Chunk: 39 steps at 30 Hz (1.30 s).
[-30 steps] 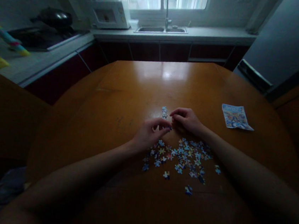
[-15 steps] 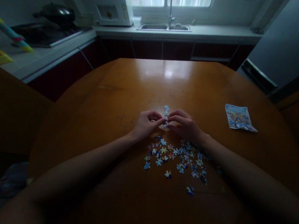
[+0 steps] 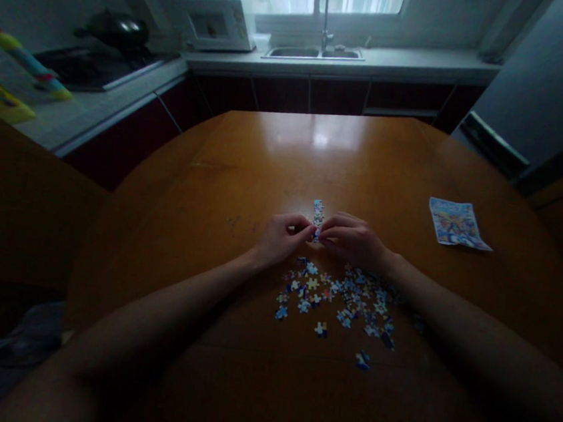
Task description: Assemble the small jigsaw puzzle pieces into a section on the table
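Note:
A narrow strip of joined jigsaw puzzle pieces (image 3: 318,209) lies on the wooden table, pointing away from me. My left hand (image 3: 286,237) is at the strip's near end from the left, thumb and finger pinched on it. From the right, my right hand (image 3: 356,240) has its fingertips closed against the same end. The fingers partly cover that end, so single pieces there are hard to make out. Many loose puzzle pieces (image 3: 348,295) are spread on the near side of both hands, some under my right forearm.
The round-ended wooden table (image 3: 209,230) fills the middle. A creased picture sheet (image 3: 458,224) lies on its right side. Beyond stand a counter with a sink (image 3: 293,52), a microwave (image 3: 218,24), and a stove with a black pan (image 3: 117,29). A fridge (image 3: 541,84) is at right.
The whole view has shifted slightly, so things sit a little farther right. My right fingers have drawn closer together at the strip's near end; the loose pieces look unmoved.

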{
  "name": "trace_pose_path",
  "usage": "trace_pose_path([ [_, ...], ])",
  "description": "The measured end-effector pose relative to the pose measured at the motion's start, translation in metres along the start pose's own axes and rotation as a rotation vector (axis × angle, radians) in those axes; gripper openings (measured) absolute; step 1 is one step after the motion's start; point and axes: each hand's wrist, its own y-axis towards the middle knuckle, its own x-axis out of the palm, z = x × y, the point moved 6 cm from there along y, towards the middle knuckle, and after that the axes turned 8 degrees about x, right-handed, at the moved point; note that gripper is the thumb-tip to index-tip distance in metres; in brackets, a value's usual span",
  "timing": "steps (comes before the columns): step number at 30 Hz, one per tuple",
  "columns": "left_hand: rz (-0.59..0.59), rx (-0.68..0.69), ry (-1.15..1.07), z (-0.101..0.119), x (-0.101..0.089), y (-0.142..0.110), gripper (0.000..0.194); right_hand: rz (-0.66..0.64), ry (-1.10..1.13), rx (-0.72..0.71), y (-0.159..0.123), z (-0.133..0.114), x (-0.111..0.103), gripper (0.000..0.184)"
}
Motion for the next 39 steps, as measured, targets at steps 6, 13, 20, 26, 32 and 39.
trace_pose_path([
  [6, -0.05, 0.088, 0.241, -0.006, 0.001, -0.001, 0.022, -0.134, -0.084, -0.001, -0.003, 0.012, 0.006, 0.014],
  [13, -0.092, 0.131, 0.278, -0.005, 0.005, -0.001, 0.016, -0.161, -0.212, -0.063, -0.004, 0.01, 0.008, 0.017],
  [20, -0.142, 0.147, 0.315, -0.005, 0.009, -0.003, 0.017, -0.177, -0.266, -0.091, -0.005, 0.009, 0.011, 0.017],
  [26, -0.152, 0.162, 0.306, -0.006, 0.009, -0.003, 0.017, -0.194, -0.257, -0.079, -0.006, 0.006, 0.009, 0.017],
  [32, -0.124, 0.132, 0.279, -0.009, 0.009, -0.003, 0.022, -0.122, -0.187, -0.039, -0.005, 0.005, 0.005, 0.016],
  [39, -0.021, 0.158, 0.362, -0.007, 0.003, -0.001, 0.017, 0.1, -0.196, 0.15, 0.0, 0.025, -0.006, 0.015],
])
